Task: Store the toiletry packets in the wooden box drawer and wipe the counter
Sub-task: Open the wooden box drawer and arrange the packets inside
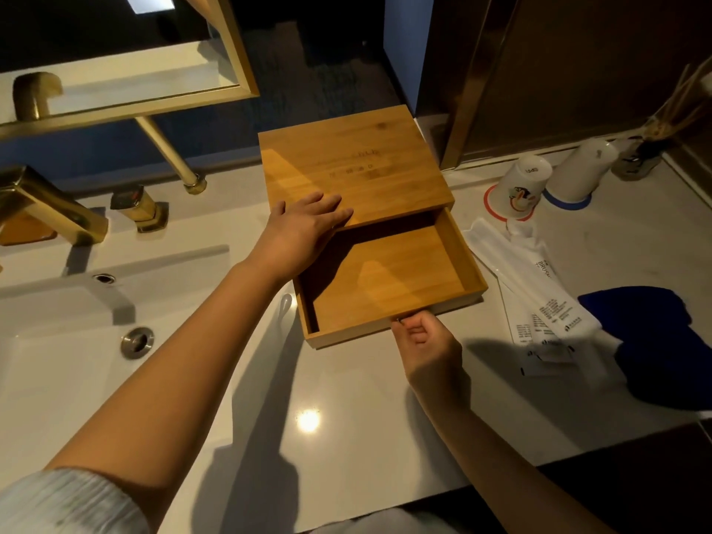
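Wooden box honey-tan, streaked grain, faint darker lettering on lid; drawer same tan; counter pale grey-white; packets at 3 o'clock white, black print; cloth deep blue; faucet at 9 o'clock brass-gold; cup coasters red and blue.
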